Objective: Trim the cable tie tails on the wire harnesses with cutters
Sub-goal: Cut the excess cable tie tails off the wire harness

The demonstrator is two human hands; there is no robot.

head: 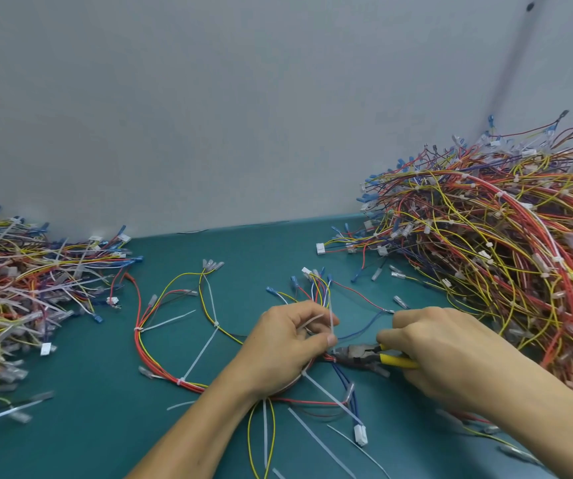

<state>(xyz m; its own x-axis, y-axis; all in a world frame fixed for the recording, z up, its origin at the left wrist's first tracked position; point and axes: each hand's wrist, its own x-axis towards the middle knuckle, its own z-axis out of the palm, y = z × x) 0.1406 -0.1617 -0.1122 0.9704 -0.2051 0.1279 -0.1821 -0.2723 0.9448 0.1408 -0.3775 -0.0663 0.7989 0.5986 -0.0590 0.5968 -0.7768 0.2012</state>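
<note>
A wire harness (160, 354) of red, yellow and blue wires lies spread on the teal table, with several long white cable tie tails (202, 350) sticking out. My left hand (288, 344) pinches one upright white tie tail (331, 316) between thumb and fingers at the harness's bundle. My right hand (451, 354) grips the yellow handles of the cutters (364, 356). The cutters' dark jaws point left and sit at the base of that tail, right beside my left thumb.
A big heap of harnesses (506, 247) fills the right side. A smaller heap (26, 299) lies at the left. Loose cut tie tails (319, 440) lie on the teal table (88, 426) near me. A grey wall (243, 115) rises behind the table.
</note>
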